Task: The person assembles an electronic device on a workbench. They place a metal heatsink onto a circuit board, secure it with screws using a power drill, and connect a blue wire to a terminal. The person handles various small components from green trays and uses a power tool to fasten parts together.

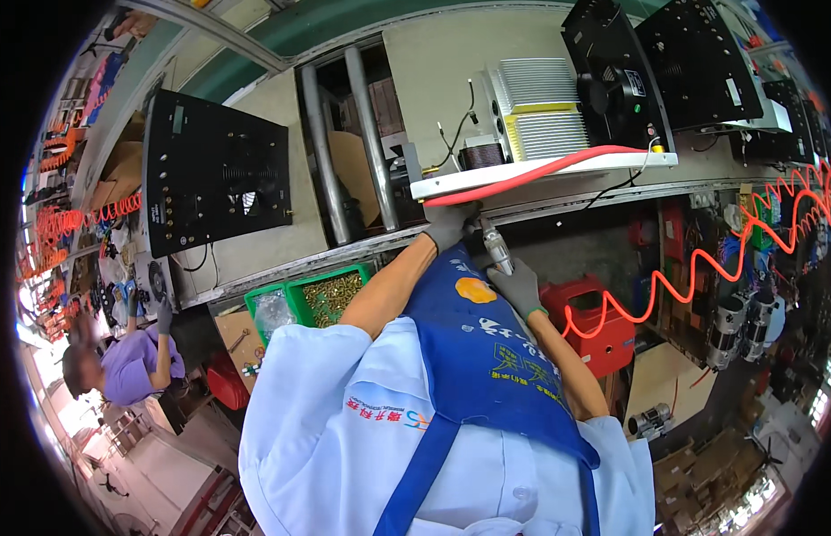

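Observation:
My right hand (520, 288), in a grey glove, is wrapped round a silver power tool (496, 248) in front of the blue apron. The tool's upper end points toward the bench edge. Close beside that end is my left hand (446, 225), also gloved, with its fingers curled; what they hold is hidden. Just above the left hand, a thick red tube (540, 175) runs along the front of a white panel (603, 161). Standing on this panel are silver finned heat sinks (542, 85), a dark wound coil (483, 153) and a black panel with a fan (616, 89).
A black panel (221, 170) stands at left, beside two metal rollers (371, 138). Green bins (330, 299) hold brass-coloured fasteners. A red case (603, 335) and a coiled orange air hose (674, 284) are at right. Another person (138, 362) works at far left.

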{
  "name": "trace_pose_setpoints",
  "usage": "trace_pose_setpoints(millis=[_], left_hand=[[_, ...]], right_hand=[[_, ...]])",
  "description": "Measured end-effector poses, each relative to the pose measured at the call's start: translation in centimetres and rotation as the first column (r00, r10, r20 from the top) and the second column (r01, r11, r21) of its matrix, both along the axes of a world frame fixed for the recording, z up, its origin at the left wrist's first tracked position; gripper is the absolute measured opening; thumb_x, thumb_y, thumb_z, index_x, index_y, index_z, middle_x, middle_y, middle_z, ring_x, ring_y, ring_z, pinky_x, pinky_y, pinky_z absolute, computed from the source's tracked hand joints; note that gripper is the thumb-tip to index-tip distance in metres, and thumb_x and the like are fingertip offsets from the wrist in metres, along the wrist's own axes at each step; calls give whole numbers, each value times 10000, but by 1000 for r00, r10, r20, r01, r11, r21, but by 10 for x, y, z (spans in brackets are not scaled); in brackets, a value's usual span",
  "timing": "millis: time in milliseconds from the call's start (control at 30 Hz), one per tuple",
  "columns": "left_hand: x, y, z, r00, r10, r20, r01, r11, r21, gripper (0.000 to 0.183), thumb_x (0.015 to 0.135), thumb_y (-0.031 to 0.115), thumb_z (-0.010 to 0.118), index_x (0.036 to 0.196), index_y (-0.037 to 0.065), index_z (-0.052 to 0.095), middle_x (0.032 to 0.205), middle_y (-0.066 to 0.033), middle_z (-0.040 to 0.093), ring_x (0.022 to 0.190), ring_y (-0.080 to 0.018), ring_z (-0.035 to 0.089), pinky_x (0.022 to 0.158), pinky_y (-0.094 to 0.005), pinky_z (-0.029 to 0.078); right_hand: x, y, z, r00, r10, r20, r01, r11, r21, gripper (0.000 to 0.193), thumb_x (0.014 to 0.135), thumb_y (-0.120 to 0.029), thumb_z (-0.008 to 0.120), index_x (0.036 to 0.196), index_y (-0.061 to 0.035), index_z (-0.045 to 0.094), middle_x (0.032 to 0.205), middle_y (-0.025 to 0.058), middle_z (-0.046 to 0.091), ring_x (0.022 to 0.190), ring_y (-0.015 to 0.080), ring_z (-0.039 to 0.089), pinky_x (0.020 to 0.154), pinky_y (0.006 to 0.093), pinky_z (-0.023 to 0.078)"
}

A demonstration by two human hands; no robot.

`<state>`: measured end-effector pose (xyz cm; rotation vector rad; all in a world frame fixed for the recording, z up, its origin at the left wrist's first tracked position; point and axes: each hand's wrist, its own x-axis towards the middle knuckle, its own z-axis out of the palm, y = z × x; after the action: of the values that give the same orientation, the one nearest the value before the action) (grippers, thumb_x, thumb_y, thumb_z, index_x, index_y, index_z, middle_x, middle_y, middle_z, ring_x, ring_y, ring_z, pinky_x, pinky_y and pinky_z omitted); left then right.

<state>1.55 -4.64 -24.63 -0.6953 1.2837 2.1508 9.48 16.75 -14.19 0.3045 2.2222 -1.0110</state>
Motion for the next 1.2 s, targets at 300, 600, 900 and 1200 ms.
trace_pose_setpoints(millis=[300, 600, 900, 1200], left_hand=[[-4, -11, -5, 985, 132, 111, -161, 934, 318, 245, 1033, 353, 553, 1211, 207, 634, 1105, -18, 662, 920, -174, 617, 853, -420, 516], [-8, -12, 1, 994, 106, 11, -105, 953, 284, 219, 1042, 235, 568, 1233, 142, 623, 1140, -33, 681, 980, -166, 659, 881, -372, 536], [-7, -22, -2, 993, 25, 114, -59, 951, 304, 223, 992, 217, 647, 1205, 156, 623, 1052, -11, 632, 966, -153, 580, 887, -360, 473], [-10, -32, -2, 980, -127, 152, 133, 991, -26, 216, 1024, 59, 496, 1204, 29, 613, 1108, -98, 683, 997, -203, 673, 855, -354, 594]], right_hand=[[4, -20, -25, 996, -82, -26, 82, 997, -12, 479, 779, -445, 784, 1001, -26, 720, 887, 177, 731, 828, 269, 722, 773, 405, 543], [9, -23, -52, 992, -126, -23, 126, 992, -19, 465, 787, -440, 783, 985, -24, 716, 870, 167, 727, 792, 259, 703, 758, 410, 532], [15, -35, -59, 984, -180, -15, 179, 982, -65, 479, 797, -446, 777, 992, -14, 712, 868, 183, 724, 810, 273, 716, 765, 412, 536], [15, -41, -51, 977, -211, 21, 212, 975, -62, 539, 796, -491, 768, 1029, -8, 723, 903, 197, 730, 861, 299, 721, 799, 416, 535]])
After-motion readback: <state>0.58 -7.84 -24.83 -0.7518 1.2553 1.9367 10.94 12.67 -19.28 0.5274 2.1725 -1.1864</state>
